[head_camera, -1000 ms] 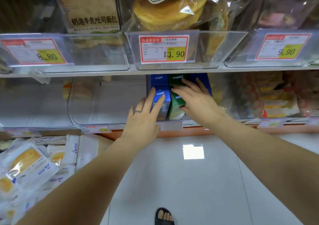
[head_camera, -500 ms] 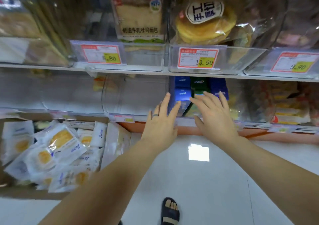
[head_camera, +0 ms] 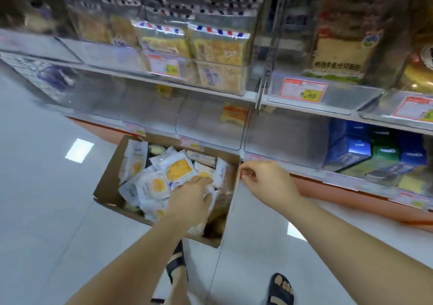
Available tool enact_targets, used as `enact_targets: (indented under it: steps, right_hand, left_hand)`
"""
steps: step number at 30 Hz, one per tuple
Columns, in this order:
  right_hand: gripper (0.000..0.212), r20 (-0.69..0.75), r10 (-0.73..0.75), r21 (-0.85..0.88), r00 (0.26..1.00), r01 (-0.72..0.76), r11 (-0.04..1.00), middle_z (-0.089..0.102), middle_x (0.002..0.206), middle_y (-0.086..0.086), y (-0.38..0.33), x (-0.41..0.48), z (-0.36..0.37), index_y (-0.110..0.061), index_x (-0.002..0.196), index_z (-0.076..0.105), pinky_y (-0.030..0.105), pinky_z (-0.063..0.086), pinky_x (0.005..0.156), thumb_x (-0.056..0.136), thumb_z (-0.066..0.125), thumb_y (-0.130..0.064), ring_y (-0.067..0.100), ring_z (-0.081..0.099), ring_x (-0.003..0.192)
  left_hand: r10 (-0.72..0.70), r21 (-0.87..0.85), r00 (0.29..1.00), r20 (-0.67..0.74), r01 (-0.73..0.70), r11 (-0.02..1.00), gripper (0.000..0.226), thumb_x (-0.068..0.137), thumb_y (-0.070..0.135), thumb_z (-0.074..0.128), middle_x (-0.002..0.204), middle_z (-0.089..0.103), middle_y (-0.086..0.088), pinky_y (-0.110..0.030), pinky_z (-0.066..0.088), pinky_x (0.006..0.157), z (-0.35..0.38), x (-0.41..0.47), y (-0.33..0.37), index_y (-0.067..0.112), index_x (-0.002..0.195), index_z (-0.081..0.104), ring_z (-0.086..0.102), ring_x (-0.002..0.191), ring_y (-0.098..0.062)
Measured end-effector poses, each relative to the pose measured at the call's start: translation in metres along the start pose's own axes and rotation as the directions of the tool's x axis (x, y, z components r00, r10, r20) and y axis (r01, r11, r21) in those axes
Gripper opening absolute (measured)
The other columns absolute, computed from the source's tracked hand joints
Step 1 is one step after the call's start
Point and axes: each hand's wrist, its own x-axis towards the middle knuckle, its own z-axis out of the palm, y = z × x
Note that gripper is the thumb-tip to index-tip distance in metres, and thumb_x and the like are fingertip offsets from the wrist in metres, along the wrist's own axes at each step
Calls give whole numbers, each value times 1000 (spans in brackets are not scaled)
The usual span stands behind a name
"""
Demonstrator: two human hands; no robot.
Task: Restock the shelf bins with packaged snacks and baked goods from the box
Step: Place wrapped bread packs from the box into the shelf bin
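Head view: cardboard box [head_camera: 110,176] on floor, near left, below shelf, full of white snack packets [head_camera: 178,169]. In box, left hand [head_camera: 191,199] lies over packets; fingertips buried among wrappers, so cannot tell if it grasps any. At box's far right rim, right hand [head_camera: 264,178], fingers curled; blur hides whether they pinch rim. Behind box, clear lower bins [head_camera: 210,129], contents faint. Blue and green cartons [head_camera: 384,150] in right bin. Upper shelf smeared, labels mostly unreadable.

1 box [head_camera: 109,178], perhaps 12 packets [head_camera: 179,169], 2 sandals [head_camera: 284,296]
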Motion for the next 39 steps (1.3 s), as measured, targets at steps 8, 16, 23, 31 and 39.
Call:
enact_targets:
  steps: [8, 16, 23, 31, 39]
  right_hand:
    - [34, 173, 224, 49, 959, -235, 971, 63, 121, -4, -79, 76, 104, -24, 128, 57, 22, 42, 77, 93, 54, -24, 15, 57, 108]
    - [38, 272, 346, 102, 898, -384, 918, 58, 129, -1, -104, 109, 165, -20, 130, 54, 31, 46, 91, 93, 57, -25, 18, 55, 114]
    - [47, 284, 390, 159, 876, -444, 882, 51, 136, 1, -98, 110, 205, -21, 138, 45, 29, 44, 94, 93, 58, -28, 19, 51, 120]
    - [120, 440, 406, 102, 801, -494, 864, -5, 159, 1, -83, 131, 276, -39, 149, -10, 41, 28, 113, 71, 81, -40, 25, 6, 147]
    - [130, 324, 391, -194, 861, -344, 919, -27, 154, -4, -80, 126, 337, -49, 140, -26, 28, 51, 82, 66, 81, -47, 26, 37, 132]
  left_hand:
    - [-30, -72, 996, 88, 37, 997, 40, 99, 30, 45, 140, 47, 10, -30, 49, 84, -23, 39, -169, 30, 139, 44, 58, 111, -13]
    - [-12, -3, 993, 114, 13, 1000, 37, 98, 30, 45, 136, 50, 6, -36, 50, 89, -44, 95, -253, 32, 135, 47, 54, 115, -18]
    - [10, -61, 995, 97, -4, 998, 40, 97, 28, 48, 136, 51, 3, -35, 52, 88, -10, 126, -281, 27, 137, 46, 55, 115, -16]
    - [237, 34, 947, 218, -250, 968, 44, 93, 31, 58, 150, 28, 0, -38, 45, 98, 39, 198, -320, 30, 136, 49, 40, 131, -23]
    - [397, -72, 880, 259, -393, 917, 57, 77, 37, 76, 145, 22, 2, -36, 47, 95, 88, 241, -360, 28, 123, 44, 54, 109, -16]
